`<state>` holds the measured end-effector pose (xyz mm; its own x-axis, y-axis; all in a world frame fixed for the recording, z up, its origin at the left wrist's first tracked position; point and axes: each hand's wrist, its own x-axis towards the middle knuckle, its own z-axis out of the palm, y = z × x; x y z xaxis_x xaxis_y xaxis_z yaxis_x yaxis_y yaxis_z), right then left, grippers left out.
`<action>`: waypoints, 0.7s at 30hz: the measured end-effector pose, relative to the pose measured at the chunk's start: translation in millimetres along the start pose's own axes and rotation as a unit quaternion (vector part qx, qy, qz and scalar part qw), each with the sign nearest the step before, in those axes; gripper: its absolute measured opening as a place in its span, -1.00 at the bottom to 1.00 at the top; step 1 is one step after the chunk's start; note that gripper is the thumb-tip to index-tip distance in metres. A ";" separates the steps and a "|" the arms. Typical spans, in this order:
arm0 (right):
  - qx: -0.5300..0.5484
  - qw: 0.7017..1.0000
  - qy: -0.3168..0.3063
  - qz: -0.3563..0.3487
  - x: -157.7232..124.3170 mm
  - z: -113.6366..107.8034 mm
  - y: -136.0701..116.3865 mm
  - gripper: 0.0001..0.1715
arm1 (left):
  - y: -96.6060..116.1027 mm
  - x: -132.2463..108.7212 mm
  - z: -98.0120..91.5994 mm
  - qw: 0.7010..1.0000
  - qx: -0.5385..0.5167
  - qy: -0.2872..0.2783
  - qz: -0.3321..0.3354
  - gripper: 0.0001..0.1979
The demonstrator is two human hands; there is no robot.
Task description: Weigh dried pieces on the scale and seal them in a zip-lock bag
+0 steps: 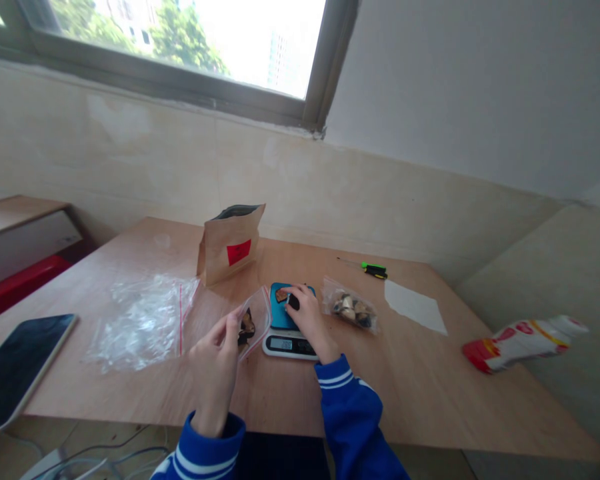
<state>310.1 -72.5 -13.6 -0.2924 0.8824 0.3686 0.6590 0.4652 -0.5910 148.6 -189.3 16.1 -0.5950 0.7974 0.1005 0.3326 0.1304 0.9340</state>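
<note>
- Left hand (215, 360) pinches a clear zip bag (254, 325) with dark bits inside.
- Right hand (307, 313) is closed on a small black piece (293, 302), above a blue kitchen scale (285, 345).
- A brown piece (281, 295) lies on the scale.
- A small clear bag of pieces (350, 307) sits near it on the wooden bench (330, 400).
- A brown paper bag (229, 243) stands behind them.

From my remote seat, the scale (291, 308) showed a teal tray over a pale base with a black display. At its nine o'clock, the small bag (256, 321) had a red edge around dark brown pieces. At six o'clock, the blue sleeves (351, 412) carried white stripes. At eleven o'clock, the pouch (229, 248) was brown with a red square. At two o'clock, the screwdriver (374, 270) was green and black. At three o'clock, the tube (517, 345) was red, white and yellow.
</note>
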 end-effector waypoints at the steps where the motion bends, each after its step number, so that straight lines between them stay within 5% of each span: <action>1: 0.018 1.000 0.008 0.010 0.5 -5.5 -4.1 -0.59 | -0.2 0.0 0.1 1.000 0.000 -0.003 0.000 -0.58; 6: 0.168 0.984 0.059 0.018 1.3 -27.7 -40.7 -0.69 | -1.7 -0.1 3.2 1.000 0.017 -0.006 -0.001 -0.58; 10: 0.290 0.956 0.041 0.004 0.6 -28.4 -70.1 -0.62 | -3.2 -0.5 9.8 1.000 -0.008 -0.010 0.006 -0.57; 16: 0.114 0.989 0.090 -0.007 12.0 -9.7 -39.2 -0.72 | -10.1 1.9 14.2 0.998 -0.064 -0.002 0.006 -0.56; 21: -0.078 0.996 -0.012 0.038 14.5 19.6 3.2 -0.55 | -11.8 3.6 11.2 0.998 -0.066 0.001 0.008 -0.58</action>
<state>294.4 -56.9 -24.2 -0.2538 0.9167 0.3085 0.7789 0.3828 -0.4968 150.7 -181.4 1.6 -0.5915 0.7977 0.1172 0.2437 0.0384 0.9691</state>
